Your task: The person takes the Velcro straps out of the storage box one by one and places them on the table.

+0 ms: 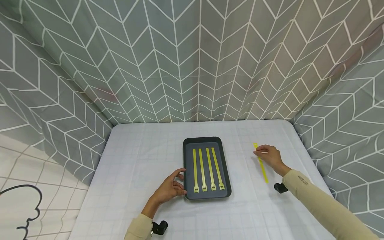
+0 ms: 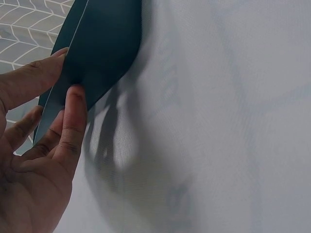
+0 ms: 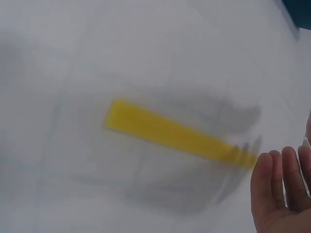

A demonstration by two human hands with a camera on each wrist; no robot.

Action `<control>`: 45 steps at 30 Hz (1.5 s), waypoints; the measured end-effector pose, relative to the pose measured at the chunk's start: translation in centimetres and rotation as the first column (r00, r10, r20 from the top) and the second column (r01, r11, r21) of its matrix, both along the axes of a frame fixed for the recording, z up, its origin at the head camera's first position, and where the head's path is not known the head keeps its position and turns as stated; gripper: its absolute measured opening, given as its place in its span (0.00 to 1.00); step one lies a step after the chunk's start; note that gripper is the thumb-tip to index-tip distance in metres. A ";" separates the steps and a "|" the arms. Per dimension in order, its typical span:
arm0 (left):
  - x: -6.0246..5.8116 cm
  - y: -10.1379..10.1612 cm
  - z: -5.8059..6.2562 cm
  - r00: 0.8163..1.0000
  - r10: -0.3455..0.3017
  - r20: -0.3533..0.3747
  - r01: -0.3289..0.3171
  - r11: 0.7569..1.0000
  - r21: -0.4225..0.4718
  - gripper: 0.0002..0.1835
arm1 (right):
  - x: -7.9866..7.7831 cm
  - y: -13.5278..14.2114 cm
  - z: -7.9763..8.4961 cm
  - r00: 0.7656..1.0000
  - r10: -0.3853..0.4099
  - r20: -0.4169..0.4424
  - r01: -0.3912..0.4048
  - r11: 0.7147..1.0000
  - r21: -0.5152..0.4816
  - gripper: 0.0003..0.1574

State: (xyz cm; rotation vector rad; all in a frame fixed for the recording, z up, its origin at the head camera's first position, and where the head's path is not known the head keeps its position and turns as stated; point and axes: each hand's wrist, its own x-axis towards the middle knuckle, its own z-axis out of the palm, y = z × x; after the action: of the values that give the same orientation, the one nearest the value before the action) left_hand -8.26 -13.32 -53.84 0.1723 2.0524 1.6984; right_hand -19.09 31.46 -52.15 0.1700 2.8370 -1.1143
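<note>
On the white-covered table stands a dark grey tray [image 1: 207, 196] holding several yellow straps [image 1: 210, 168] side by side, their slotted ends towards the near side. My left hand [image 1: 169, 188] grips the tray's left wall; in the left wrist view the thumb and fingers [image 2: 73, 121] lie on either side of its edge. To the right of the tray lies another yellow strap [image 1: 263, 170], running lengthwise. Over its far part is my right hand [image 1: 270, 157], thumb and forefinger close together there. In the right wrist view, finger shadows fall across this strap [image 3: 160, 131]. Whether the fingertips pinch it, I cannot tell.
Patterned grey curtains [image 1: 198, 66] hang behind the table and along both sides. White tablecloth [image 1: 135, 150] lies around the tray. Each wrist carries a small black camera [image 1: 160, 227]. A pale tiled floor [image 1: 54, 186] shows at the lower left.
</note>
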 end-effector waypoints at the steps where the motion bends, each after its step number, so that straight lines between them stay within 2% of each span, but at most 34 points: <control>1: 0.0 0.0 0.0 1.000 -0.001 -0.003 0.001 1.000 0.000 0.49 | -0.1 -0.2 0.1 1.000 0.006 -0.005 -0.006 1.000 0.004 0.22; 5: 0.0 0.0 0.1 1.000 0.001 -0.002 -0.001 1.000 0.004 0.49 | -0.4 -1.1 0.6 0.999 0.033 -0.024 -0.033 0.999 -0.003 0.21; 11: 0.0 0.0 0.2 1.000 0.000 -0.004 0.000 1.000 0.010 0.48 | -0.6 -2.4 1.3 0.997 0.070 -0.016 -0.071 0.995 -0.066 0.21; 18: 0.0 -0.1 0.4 1.000 -0.012 -0.014 0.012 1.000 -0.005 0.48 | -0.7 -3.9 1.4 0.996 0.089 0.010 -0.087 0.989 -0.116 0.23; 30: 0.1 -0.1 0.3 1.000 -0.006 -0.006 0.006 1.000 -0.004 0.48 | -1.5 -6.4 1.5 0.986 0.166 -0.005 -0.165 0.973 -0.161 0.27; 38: 0.1 -0.2 0.1 1.000 0.009 -0.008 -0.009 1.000 -0.004 0.49 | -2.0 -8.1 1.3 0.976 0.218 -0.008 -0.213 0.946 -0.245 0.28; 45: 0.0 -0.1 0.1 1.000 -0.001 -0.011 0.001 1.000 0.007 0.49 | -1.9 -9.5 1.2 0.961 0.275 0.001 -0.265 0.926 -0.271 0.32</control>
State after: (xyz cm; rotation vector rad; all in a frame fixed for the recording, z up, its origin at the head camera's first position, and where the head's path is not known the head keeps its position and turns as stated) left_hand -8.22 -13.43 -53.72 0.1853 2.0544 1.7081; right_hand -21.02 21.95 -50.92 -0.2105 2.5379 -1.3914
